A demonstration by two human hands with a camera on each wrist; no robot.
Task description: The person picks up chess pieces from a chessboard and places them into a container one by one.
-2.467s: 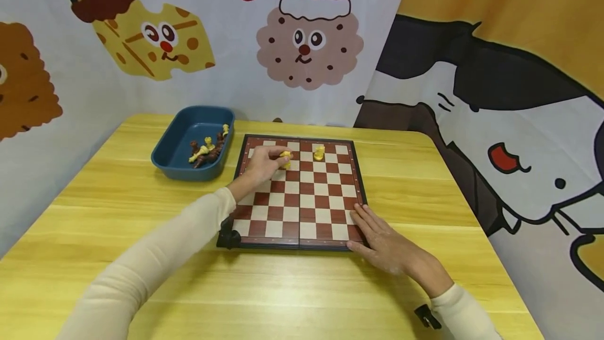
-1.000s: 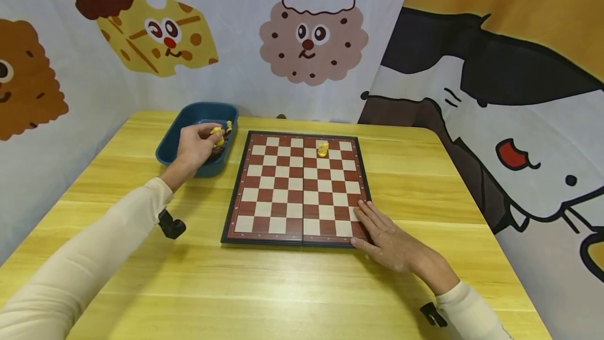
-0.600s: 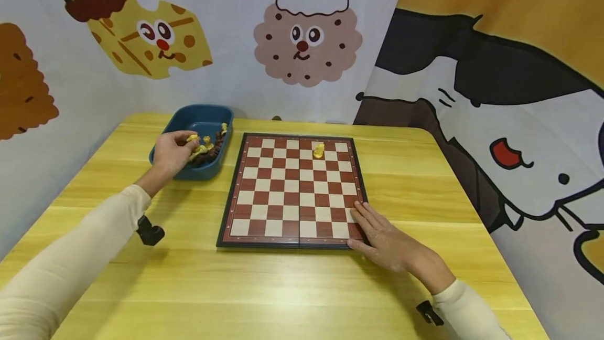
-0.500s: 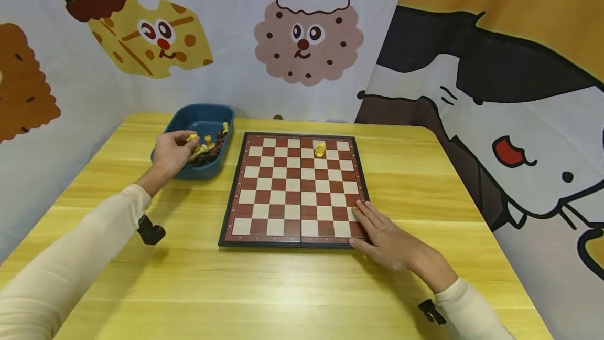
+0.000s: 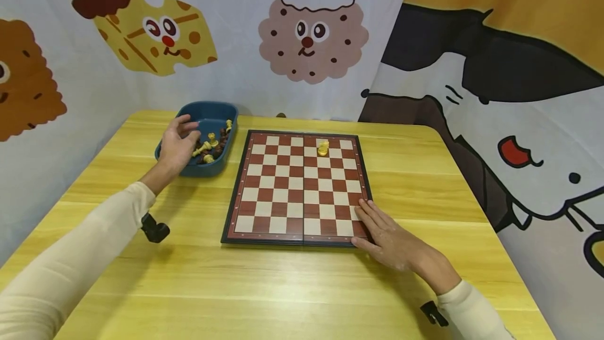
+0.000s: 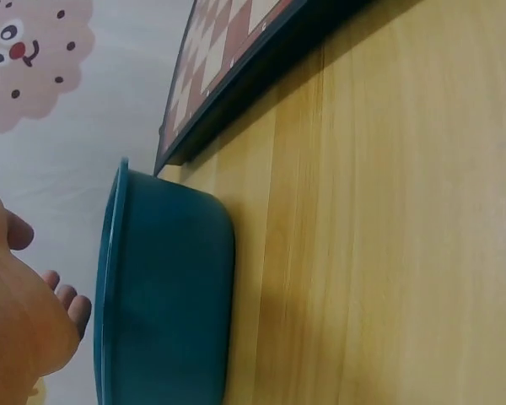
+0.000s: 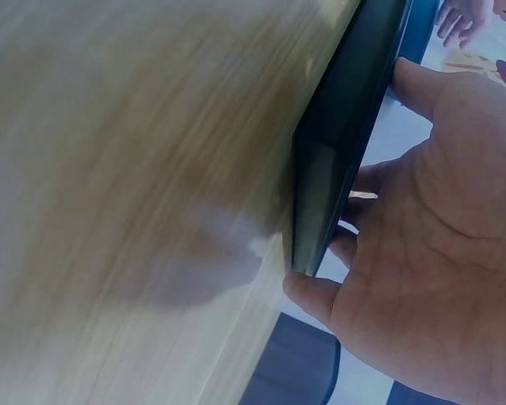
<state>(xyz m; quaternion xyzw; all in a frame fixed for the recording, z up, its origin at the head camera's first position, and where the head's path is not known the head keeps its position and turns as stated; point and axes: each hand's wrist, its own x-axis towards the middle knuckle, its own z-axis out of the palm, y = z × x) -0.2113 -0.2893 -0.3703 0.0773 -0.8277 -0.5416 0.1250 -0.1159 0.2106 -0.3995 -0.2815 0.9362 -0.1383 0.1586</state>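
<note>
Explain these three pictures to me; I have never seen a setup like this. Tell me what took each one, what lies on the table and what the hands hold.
No machine here: a person works with bare hands and wears three cameras. The wide picture comes from the head, the two close ones from the wrists.

On the yellow table lie a chessboard and a blue tray of yellow and brown chess pieces. One yellow piece stands on the board's far side.

The left hand is over the tray with loose fingers, holding nothing. The right hand rests flat on the board's near right corner; its wrist camera shows the thumb at the board's edge.
</note>
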